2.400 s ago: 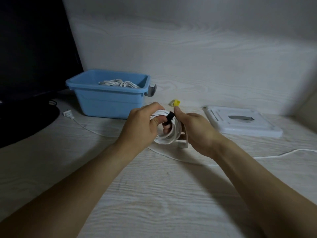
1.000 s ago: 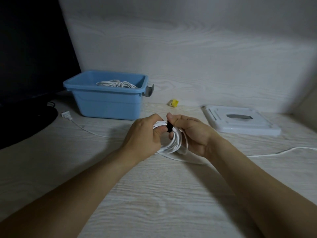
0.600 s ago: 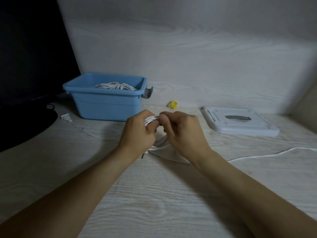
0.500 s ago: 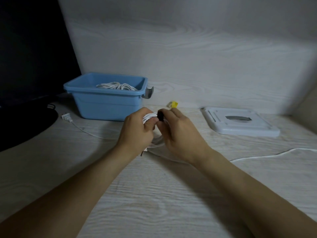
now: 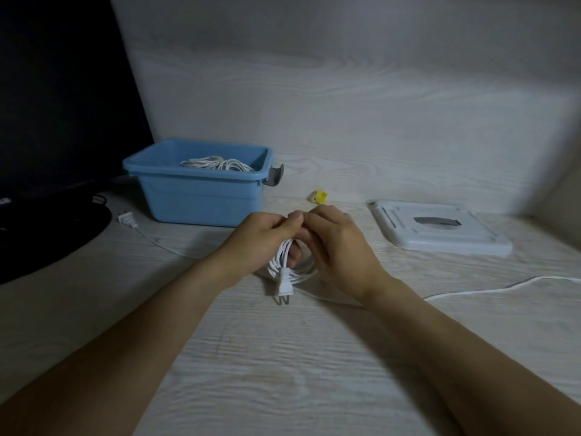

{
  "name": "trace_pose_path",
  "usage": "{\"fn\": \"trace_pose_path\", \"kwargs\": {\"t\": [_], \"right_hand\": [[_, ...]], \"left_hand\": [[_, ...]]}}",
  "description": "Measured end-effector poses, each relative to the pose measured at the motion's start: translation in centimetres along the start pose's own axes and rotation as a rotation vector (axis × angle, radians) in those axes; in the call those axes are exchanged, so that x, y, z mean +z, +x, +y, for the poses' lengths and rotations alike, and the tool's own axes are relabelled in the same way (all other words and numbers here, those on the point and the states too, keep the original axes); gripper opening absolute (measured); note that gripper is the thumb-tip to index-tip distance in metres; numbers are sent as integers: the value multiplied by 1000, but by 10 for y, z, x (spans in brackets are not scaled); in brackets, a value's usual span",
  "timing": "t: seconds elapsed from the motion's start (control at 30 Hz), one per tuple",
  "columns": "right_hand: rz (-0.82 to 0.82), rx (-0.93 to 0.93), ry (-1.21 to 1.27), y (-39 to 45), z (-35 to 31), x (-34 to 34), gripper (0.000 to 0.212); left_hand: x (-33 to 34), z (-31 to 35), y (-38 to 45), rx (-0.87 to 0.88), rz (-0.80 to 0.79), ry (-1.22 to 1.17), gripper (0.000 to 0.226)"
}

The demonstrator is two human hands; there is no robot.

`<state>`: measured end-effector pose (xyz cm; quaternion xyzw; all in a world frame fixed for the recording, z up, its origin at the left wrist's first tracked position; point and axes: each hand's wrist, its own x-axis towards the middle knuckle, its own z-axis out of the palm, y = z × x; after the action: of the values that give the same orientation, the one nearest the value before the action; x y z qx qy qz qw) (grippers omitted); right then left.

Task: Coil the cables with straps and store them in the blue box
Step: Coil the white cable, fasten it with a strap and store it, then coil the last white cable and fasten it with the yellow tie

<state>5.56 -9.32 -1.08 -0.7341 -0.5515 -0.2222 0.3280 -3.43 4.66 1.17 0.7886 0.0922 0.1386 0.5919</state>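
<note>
I hold a coiled white cable (image 5: 290,269) upright over the middle of the table, its two-pin plug (image 5: 283,291) hanging down from the coil. My left hand (image 5: 262,239) grips the top of the coil from the left. My right hand (image 5: 338,247) closes on the same spot from the right, fingertips meeting those of the left. The black strap is hidden between my fingers. The blue box (image 5: 201,190) stands behind, at the back left, with white coiled cables (image 5: 217,163) inside it.
A loose white cable (image 5: 490,289) trails off to the right edge. Another white plug (image 5: 127,219) with its cord lies left of the box. A white lid (image 5: 437,232) lies at the right, a small yellow piece (image 5: 319,196) by the wall, a dark monitor (image 5: 56,96) at the left.
Both hands turned the coil and closed over its top, so the black strap seen a moment ago is now covered. The plug now hangs below the coil.
</note>
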Motion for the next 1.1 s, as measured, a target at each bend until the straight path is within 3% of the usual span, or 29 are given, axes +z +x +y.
{"fn": "trace_pose_path", "kwargs": {"t": [0.07,0.17,0.27,0.43,0.53,0.7,0.83,0.97,1.03,1.1], "right_hand": [[25,60,-34,-2,5,2,47],[85,189,128,-2,6,0,61],[222,235,210,-7,8,-1,45],[175,393,230,-12,14,9,29],[78,399,185,-15,15,14,25],[-113,390,140,-18,12,22,22],[-152,359,154,-19,10,25,23],[-174,372,149,-19,17,25,21],[-199,389,137,-19,20,25,22],[-204,401,137,-20,22,25,22]], "left_hand": [[-3,2,0,-19,25,-62,35],[-11,7,4,-46,166,-171,26],[-27,22,15,-8,328,-295,20],[-68,60,38,262,580,-114,16],[-97,70,54,427,709,177,22],[-127,63,84,544,740,504,30],[-153,41,104,623,711,788,25],[-164,37,114,728,722,870,19],[-163,33,116,619,715,864,20],[-161,25,115,392,614,845,20]]}}
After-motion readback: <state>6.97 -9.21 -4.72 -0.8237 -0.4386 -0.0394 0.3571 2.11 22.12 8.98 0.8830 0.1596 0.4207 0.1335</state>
